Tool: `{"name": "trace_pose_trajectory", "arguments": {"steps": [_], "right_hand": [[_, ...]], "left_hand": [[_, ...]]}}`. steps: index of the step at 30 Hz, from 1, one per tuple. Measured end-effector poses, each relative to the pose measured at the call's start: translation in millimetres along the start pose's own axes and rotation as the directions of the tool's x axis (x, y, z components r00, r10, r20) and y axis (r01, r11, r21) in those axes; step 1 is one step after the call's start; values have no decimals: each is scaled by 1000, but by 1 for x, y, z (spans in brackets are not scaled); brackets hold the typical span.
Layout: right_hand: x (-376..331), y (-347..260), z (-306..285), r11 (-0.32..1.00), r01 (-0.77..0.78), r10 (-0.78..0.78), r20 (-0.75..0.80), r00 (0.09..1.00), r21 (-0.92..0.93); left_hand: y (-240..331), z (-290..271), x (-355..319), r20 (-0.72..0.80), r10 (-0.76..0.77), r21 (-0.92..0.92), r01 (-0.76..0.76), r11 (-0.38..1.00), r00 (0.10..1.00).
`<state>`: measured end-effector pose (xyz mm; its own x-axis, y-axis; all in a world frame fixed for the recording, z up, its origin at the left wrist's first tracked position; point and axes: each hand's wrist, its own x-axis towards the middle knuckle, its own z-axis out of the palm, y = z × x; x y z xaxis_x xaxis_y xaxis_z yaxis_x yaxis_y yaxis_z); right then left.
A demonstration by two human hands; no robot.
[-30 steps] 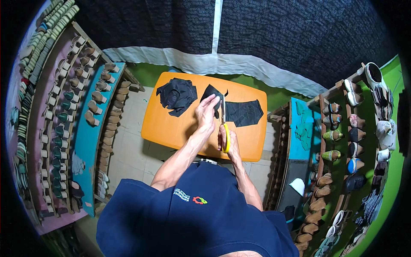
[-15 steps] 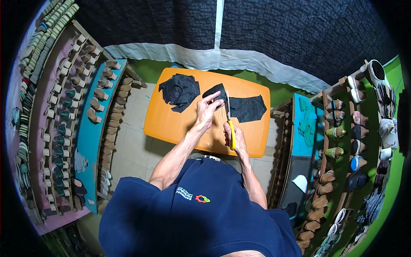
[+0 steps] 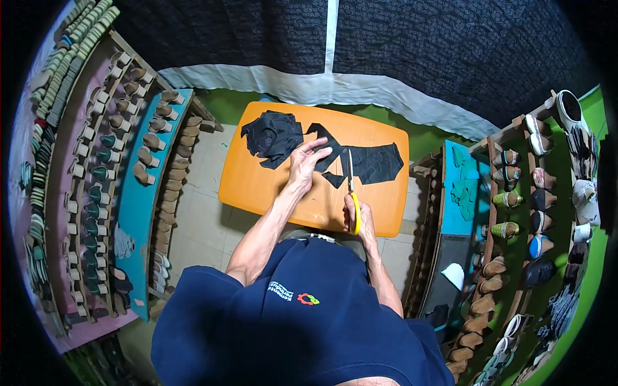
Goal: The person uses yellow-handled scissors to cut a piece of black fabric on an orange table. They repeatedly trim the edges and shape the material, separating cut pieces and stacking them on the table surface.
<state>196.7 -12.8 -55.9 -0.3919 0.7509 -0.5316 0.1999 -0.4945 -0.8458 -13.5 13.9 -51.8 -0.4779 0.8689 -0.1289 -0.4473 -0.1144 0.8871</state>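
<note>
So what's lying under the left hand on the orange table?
The left hand presses flat on a black fabric piece spread on the orange table. Whatever lies directly beneath the palm is covered.

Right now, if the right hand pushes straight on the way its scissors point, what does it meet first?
Most likely the black fabric sheet: the right hand aims the yellow-handled scissors away from the body, blades at its near edge. Contact unclear.

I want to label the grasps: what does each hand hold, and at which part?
The right hand holds scissors by their yellow handles. The left hand presses flat on the black fabric piece, gripping nothing.
</note>
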Motion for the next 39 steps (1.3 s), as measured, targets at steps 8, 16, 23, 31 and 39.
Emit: {"name": "trace_pose_trajectory", "arguments": {"steps": [8, 16, 23, 31, 39], "right_hand": [[0, 16, -1, 999, 30, -29, 50, 998, -31], [1, 20, 1, 1000, 3, -2, 76, 997, -22], [-2, 26, -2, 994, 72, -54, 205, 977, -79], [-7, 20, 8, 981, 140, -106, 233, 967, -134], [-11, -6, 14, 965, 145, -115, 147, 982, -217]], "left_hand": [[-5, -32, 7, 91, -113, 97, 104, 990, 989], [8, -28, 1, 85, -205, 25, 204, 979, 975], [14, -28, 8, 127, -164, -22, 168, 986, 978], [22, -23, 6, 240, -188, 57, 179, 982, 953], [20, -16, -5, 259, -202, 61, 193, 979, 944]]}}
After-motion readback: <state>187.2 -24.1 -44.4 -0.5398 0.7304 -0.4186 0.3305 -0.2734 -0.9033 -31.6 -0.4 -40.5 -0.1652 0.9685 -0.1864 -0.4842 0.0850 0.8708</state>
